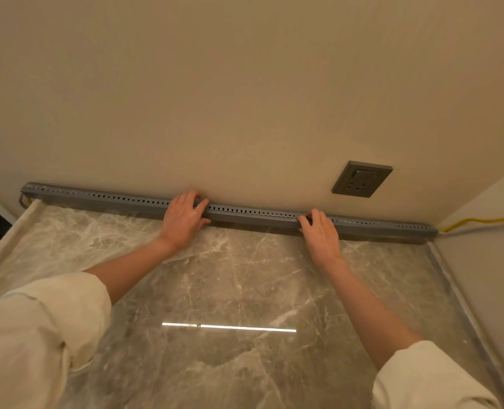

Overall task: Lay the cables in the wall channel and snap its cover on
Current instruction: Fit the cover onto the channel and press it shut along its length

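Observation:
A long grey slotted wall channel (pixel 253 215) runs along the foot of the beige wall, where it meets the marble counter. A grey cover strip lies along its front face. My left hand (pixel 184 219) lies flat over the channel left of its middle, fingers spread and pressing on it. My right hand (pixel 321 231) presses on the channel further right, fingertips on its top edge. A yellow cable (pixel 481 221) and a grey one leave the channel's right end. Another cable loop (pixel 24 200) shows at the left end. The cables inside are hidden.
A grey wall socket (pixel 362 179) sits on the wall above the channel, to the right. The glossy marble counter (pixel 230 290) reflects a light strip. A side wall (pixel 495 261) closes the right side. The counter's left edge (pixel 2 246) drops to a dark gap.

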Action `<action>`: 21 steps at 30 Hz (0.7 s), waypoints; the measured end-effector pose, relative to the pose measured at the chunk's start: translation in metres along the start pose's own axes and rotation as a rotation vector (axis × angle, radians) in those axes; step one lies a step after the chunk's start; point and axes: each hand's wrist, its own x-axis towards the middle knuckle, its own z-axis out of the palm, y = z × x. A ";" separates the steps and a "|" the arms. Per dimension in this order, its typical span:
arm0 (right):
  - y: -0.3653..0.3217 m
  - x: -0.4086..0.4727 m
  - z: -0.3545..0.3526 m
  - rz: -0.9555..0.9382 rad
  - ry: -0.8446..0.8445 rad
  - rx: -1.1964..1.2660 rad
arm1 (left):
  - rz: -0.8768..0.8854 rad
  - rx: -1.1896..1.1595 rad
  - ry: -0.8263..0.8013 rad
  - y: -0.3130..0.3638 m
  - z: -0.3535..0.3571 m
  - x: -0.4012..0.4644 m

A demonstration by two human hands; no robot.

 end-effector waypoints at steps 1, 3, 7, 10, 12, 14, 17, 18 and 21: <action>0.001 -0.002 0.002 0.004 0.001 0.008 | 0.006 -0.003 0.003 0.005 0.001 0.001; 0.002 -0.007 0.006 -0.003 0.009 0.007 | 0.009 -0.009 -0.005 0.013 0.004 0.002; 0.004 -0.016 0.014 -0.038 0.048 0.002 | 0.029 -0.018 -0.023 0.026 0.011 0.001; 0.006 -0.021 0.018 -0.069 0.105 0.036 | 0.055 -0.038 -0.054 0.039 0.016 0.003; 0.010 -0.025 0.019 -0.056 0.148 0.065 | 0.083 -0.056 -0.082 0.051 0.019 0.008; 0.018 -0.031 0.018 0.001 0.174 0.080 | 0.119 -0.069 -0.108 0.066 0.022 0.014; 0.044 -0.045 0.023 0.139 0.183 0.089 | 0.151 -0.078 -0.126 0.090 0.027 0.023; 0.056 -0.051 0.026 0.206 0.191 0.110 | 0.157 -0.082 -0.132 0.099 0.029 0.026; 0.095 -0.067 0.033 0.433 0.245 0.222 | 0.180 -0.088 -0.144 0.126 0.036 0.034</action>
